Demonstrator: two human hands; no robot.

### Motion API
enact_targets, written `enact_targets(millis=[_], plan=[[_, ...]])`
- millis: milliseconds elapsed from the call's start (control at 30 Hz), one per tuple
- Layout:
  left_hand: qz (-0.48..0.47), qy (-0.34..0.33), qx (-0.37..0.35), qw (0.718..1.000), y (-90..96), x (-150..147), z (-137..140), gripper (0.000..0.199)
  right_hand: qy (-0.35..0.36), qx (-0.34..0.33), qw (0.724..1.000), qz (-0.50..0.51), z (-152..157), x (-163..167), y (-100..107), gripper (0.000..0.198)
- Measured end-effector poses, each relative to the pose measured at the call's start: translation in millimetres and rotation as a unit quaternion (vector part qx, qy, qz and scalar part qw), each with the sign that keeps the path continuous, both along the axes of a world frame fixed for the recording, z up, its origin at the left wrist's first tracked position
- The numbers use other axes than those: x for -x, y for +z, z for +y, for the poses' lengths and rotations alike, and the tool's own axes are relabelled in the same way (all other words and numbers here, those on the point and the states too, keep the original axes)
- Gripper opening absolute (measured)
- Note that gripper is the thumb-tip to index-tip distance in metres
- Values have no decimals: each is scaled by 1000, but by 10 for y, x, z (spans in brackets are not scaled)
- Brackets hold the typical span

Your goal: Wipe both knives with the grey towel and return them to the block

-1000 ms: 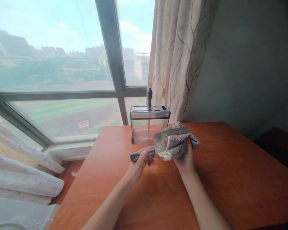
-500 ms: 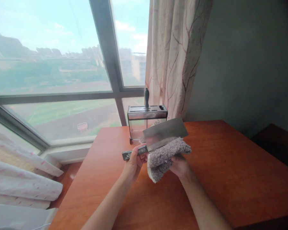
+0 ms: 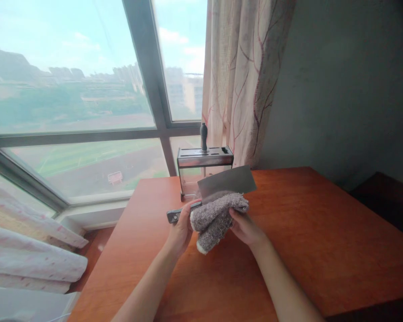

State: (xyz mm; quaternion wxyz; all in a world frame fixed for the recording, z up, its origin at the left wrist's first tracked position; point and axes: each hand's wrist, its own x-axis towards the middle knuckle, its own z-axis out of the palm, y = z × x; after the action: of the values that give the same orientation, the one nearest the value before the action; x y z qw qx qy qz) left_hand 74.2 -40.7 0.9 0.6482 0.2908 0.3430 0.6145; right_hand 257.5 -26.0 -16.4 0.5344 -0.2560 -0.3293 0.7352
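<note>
A cleaver (image 3: 227, 183) with a broad grey blade and a dark handle is held above the table, its blade pointing right. My left hand (image 3: 182, 228) is closed round its handle, whose butt sticks out to the left. My right hand (image 3: 244, 227) grips a folded, fluffy grey cloth (image 3: 218, 214) with a pale edge. The cloth lies against the lower part of the blade and covers it, and its left end reaches my left fingers. Some fingers of both hands are hidden behind the cloth and handle.
Behind the cleaver, a metal knife rack (image 3: 205, 157) with an upright dark-handled knife (image 3: 203, 137) stands on the brown wooden table (image 3: 309, 232). A large window (image 3: 70, 98) fills the left side. A patterned curtain (image 3: 242, 80) hangs behind the table.
My right hand has slid the cloth leftward along the blade, from its outer part toward the handle. The cleaver has shifted slightly left.
</note>
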Motion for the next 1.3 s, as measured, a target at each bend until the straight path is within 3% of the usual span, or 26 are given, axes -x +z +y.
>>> enact_targets(millis=[233, 433, 600, 833, 1067, 1300], plan=[[-24, -22, -29, 999, -26, 35, 38, 38, -99, -1, 990, 96, 65, -131, -7, 35], [-41, 0, -34, 999, -36, 50, 52, 39, -79, -43, 988, 123, 3, -183, 69, 31], [-25, -13, -50, 998, -45, 32, 37, 37, -94, -49, 991, 85, 8, -128, 56, 49], [75, -37, -105, 991, -120, -19, 22, 47, -128, -20, 986, 109, 86, -65, -69, 45], [134, -87, -135, 978, -167, -94, -48, 48, -88, 74, 982, 152, 131, -78, -97, 46], [99, -107, -107, 984, -178, -89, -27, 44, -194, 89, 963, 165, 251, -286, -41, 29]])
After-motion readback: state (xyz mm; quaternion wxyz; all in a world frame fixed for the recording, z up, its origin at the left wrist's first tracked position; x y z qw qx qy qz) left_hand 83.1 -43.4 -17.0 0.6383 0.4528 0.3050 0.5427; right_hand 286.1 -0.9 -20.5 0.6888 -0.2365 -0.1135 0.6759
